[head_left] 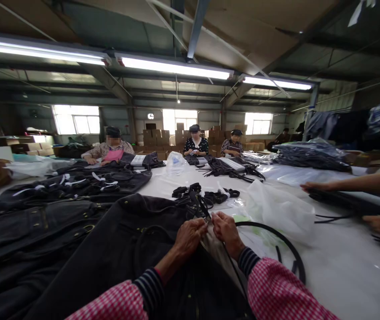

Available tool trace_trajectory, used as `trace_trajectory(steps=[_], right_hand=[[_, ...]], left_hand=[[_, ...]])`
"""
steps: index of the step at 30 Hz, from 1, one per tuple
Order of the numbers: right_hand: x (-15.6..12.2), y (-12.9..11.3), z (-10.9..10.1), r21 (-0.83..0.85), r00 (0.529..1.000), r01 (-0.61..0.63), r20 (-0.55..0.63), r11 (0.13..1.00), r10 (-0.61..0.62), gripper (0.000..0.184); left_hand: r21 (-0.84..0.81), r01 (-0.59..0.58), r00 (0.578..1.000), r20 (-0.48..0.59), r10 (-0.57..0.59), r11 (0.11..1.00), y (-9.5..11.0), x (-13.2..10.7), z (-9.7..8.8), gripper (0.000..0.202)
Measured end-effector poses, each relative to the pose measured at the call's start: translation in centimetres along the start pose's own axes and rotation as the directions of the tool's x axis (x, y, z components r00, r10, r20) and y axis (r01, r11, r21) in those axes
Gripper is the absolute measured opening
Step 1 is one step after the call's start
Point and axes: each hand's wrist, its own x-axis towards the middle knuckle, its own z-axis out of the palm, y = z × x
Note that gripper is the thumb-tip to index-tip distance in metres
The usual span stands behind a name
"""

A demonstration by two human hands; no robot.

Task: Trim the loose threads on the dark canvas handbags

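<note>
**Open item: black strap in the fingers above a spread garment**

At left, a heap of black belts (86,181), bound with white ties, appears finished as to tying. Nearer, the black garment (110,249) lies spread, unfolded and unwrapped; judged incomplete. Its cloth is heavy, matt and creased, with small brass-coloured fittings.

Near middle, the left hand (190,235) and right hand (226,232) have thumbs and fingertips pinched together on a narrow black strap (204,210), over the garment's edge. The exact grip is partly covered. Handling is judged under way. Pale, smooth lining (217,250) shows below the fingers.

To the right, a dark strip (285,238) bends in a wide, smooth curve, apparently stiff. Beyond it lies a crumpled, translucent bag (280,204). Farther off, a stack of glossy, plastic-wrapped clothing (310,155) is judged complete. At far right, a co-worker's hand (321,186) touches dark material.
</note>
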Motion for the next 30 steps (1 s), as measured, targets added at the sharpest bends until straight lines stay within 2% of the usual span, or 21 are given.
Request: trace_trajectory(steps=[4,6,9,13,15,17,19,21,24,27,30], right_hand=[[0.0,-0.9,1.2,0.028,0.993,0.109,0.035,0.994,-0.110,0.046],[0.0,-1.5,1.4,0.041,0.990,0.143,0.013,0.989,-0.144,0.043],[-0.2,-2.4,1.5,0.117,0.994,0.106,-0.033,0.988,-0.103,0.044],[-0.9,-3.7,1.3,0.223,0.999,0.036,0.008,0.974,-0.039,0.041],[-1.0,-4.8,0.6,0.250,1.000,0.015,0.019,0.968,-0.021,0.041],[-0.6,-6.6,-0.9,0.221,0.999,0.033,0.008,0.975,-0.035,0.040],[0.3,-8.6,-3.3,0.058,0.994,0.103,-0.026,0.993,-0.102,0.037],[1.4,-10.5,-6.2,-0.256,0.983,0.165,-0.037,0.953,-0.180,0.031],[3.2,-11.9,-10.1,-0.598,0.984,0.147,0.006,0.788,-0.179,0.024],[4.9,-11.4,-12.7,-0.750,0.992,0.124,0.069,0.649,-0.110,0.016],[6.5,-10.2,-13.8,-0.888,0.993,0.118,0.102,0.444,-0.059,0.011]], left_hand=[[-0.086,-0.017,0.999,0.044,0.021,0.996,0.0,0.2,-0.3,0.035],[-0.154,-0.025,0.995,0.095,0.040,0.988,-0.2,0.2,-0.5,0.040],[-0.256,-0.019,0.990,0.130,0.054,0.966,-0.3,0.3,-0.6,0.040],[-0.320,-0.002,0.992,0.118,0.042,0.947,-0.4,0.4,-0.6,0.036],[-0.341,0.009,0.992,0.124,0.035,0.940,-0.4,0.5,-0.6,0.036],[-0.350,0.022,0.992,0.127,0.024,0.936,-0.4,0.5,-0.5,0.036],[-0.352,0.029,0.992,0.122,0.015,0.935,-0.4,0.5,-0.5,0.035],[-0.352,0.030,0.994,0.111,0.010,0.936,-0.3,0.4,-0.4,0.034],[-0.325,0.017,0.996,0.084,0.011,0.946,-0.3,0.4,-0.2,0.035],[-0.274,0.007,0.998,0.065,0.011,0.962,-0.3,0.4,-0.1,0.035],[-0.231,0.021,0.998,0.063,-0.007,0.973,-0.3,0.3,0.0,0.034]])
